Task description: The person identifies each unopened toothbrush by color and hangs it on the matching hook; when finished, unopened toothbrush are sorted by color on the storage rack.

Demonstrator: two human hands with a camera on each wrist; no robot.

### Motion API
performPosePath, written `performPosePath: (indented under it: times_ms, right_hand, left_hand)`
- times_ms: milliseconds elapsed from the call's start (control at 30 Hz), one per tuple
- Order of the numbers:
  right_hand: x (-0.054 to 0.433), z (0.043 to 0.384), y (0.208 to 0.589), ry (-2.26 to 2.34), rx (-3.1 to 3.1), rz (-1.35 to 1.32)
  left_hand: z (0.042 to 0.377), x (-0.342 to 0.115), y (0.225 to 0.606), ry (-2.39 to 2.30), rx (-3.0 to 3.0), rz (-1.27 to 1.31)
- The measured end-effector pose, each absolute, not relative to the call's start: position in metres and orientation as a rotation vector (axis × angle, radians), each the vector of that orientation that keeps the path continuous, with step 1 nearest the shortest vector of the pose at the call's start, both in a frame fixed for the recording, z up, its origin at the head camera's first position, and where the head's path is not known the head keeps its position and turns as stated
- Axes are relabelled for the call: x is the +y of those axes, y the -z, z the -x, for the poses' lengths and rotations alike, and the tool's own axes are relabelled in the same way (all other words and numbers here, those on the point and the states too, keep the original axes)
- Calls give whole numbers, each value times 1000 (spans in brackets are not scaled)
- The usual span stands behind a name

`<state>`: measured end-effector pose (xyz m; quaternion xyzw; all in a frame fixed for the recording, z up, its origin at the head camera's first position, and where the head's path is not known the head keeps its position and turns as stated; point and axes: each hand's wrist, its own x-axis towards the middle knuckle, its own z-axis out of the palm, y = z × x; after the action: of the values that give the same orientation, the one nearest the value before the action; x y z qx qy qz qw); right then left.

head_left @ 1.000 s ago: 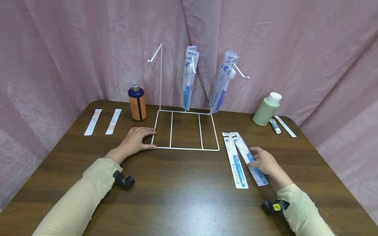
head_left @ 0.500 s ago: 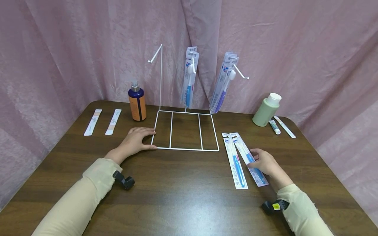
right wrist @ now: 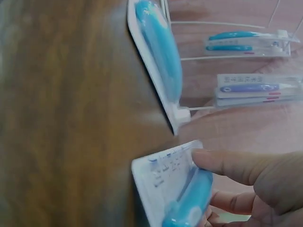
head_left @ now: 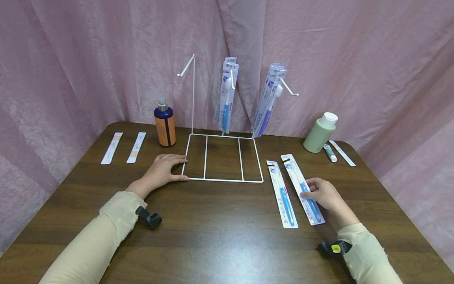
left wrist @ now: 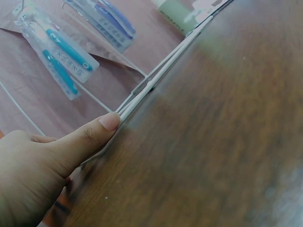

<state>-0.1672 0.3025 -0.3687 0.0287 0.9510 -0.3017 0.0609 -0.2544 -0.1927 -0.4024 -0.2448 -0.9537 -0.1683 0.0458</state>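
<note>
My right hand [head_left: 325,194] pinches a blue toothbrush in its blister pack [right wrist: 189,198] by its edges, thumb on the near side. The pack looks slightly tilted off the table in the right wrist view. Just left of it, a second packaged blue toothbrush [head_left: 282,195] lies flat. My left hand [head_left: 159,170] rests at the front left corner of a white wire display rack [head_left: 223,180]. Its thumb [left wrist: 110,122] presses the front wire, and the fingers reach the left side wire. Packaged toothbrushes [head_left: 227,96] hang on the rack's middle hook, and others [head_left: 267,102] on the right hook.
The rack's left hook [head_left: 186,65] is bare. An orange and blue bottle [head_left: 164,124] stands left of the rack, beside two white sachets [head_left: 111,148]. At the right stand a green bottle [head_left: 319,134], a small tube [head_left: 330,153] and a white strip [head_left: 342,153]. A pink curtain [head_left: 142,47] hangs behind.
My right hand has shifted slightly right with its toothbrush pack, whose top has moved apart from the other pack. The left hand has stayed on the rack corner.
</note>
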Motion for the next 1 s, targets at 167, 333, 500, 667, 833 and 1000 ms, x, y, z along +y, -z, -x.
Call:
performPosePath:
  times_ms: [167, 333, 500, 667, 833, 1000]
  right_hand:
    - [307, 165, 356, 999, 2931, -42]
    - [310, 162, 331, 1026, 3047, 39]
    - [307, 157, 307, 1109, 3163, 110]
    - [299, 153, 287, 1218, 3255, 140]
    - [283, 148, 267, 1321, 3331, 136]
    - [263, 143, 252, 1463, 3390, 195]
  left_hand:
    - [254, -192, 403, 518, -2914, 749]
    - [254, -192, 402, 521, -2908, 754]
    - [254, -193, 402, 519, -2901, 755]
    - [255, -193, 403, 525, -2893, 760]
    - [255, -193, 403, 529, -2897, 758]
    - [254, -193, 402, 529, -2903, 755]
